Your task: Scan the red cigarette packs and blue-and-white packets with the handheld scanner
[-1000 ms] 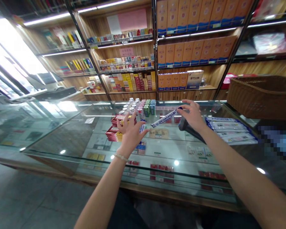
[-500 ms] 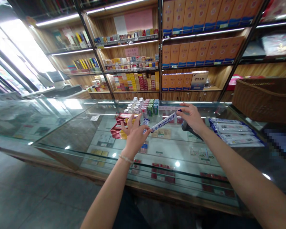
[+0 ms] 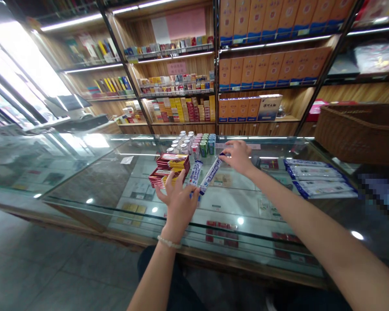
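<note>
A long, thin blue-and-white wrapped packet (image 3: 210, 175) with printed lettering slants over the glass counter, between my two hands. My left hand (image 3: 178, 203) pinches its near end between thumb and forefinger, the other fingers spread. At the far end, my right hand (image 3: 240, 156) grips the tip with thumb and fingertips. A matching packet (image 3: 195, 172) lies just left of it, partly behind my left hand. Beside that are stacked red-and-yellow packs (image 3: 173, 162), their lower part partly covered by my left fingers.
Several small bottles and tubs (image 3: 194, 143) stand in rows behind the packs. More blue-and-white packets (image 3: 320, 178) lie on the right of the glass counter (image 3: 233, 207), near a brown wicker basket (image 3: 359, 134). Shelves of boxes line the back wall.
Both hands have brought the packet left and down, beside the matching one, and turned it steeper. My right hand has come in from the right; the dark object beneath it no longer shows.
</note>
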A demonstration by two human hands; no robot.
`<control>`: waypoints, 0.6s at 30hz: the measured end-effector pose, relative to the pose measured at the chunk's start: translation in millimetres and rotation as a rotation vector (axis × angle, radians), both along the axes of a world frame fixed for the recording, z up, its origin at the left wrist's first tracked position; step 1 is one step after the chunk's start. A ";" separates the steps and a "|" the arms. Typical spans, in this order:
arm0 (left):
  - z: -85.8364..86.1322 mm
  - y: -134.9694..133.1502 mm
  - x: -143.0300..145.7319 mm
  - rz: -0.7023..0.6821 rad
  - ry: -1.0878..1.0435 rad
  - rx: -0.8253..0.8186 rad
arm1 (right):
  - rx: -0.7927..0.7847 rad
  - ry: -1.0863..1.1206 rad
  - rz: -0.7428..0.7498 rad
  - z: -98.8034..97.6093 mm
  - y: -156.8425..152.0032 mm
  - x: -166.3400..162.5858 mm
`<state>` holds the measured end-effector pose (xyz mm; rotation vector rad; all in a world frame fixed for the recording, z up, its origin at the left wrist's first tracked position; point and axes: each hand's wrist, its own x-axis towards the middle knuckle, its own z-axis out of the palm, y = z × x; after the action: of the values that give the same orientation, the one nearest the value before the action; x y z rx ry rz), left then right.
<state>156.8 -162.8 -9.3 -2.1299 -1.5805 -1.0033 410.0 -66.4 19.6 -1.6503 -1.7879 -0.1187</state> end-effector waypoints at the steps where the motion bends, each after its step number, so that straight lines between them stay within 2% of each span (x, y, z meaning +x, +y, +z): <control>1: -2.3 -2.1 -1.4 0.013 0.006 -0.006 | -0.015 -0.006 0.004 -3.9 2.4 -5.2; 8: -9.8 -7.1 -5.3 0.064 0.056 -0.045 | -0.089 -0.064 0.019 -31.0 13.8 -26.6; 18: -6.5 -8.3 -2.0 0.117 0.062 -0.061 | -0.115 -0.104 0.059 -34.5 38.6 -47.0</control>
<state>154.8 -171.1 -15.7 -2.0596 -1.7046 -0.8544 363.0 -27.7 -14.9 -1.6967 -1.9529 -0.0775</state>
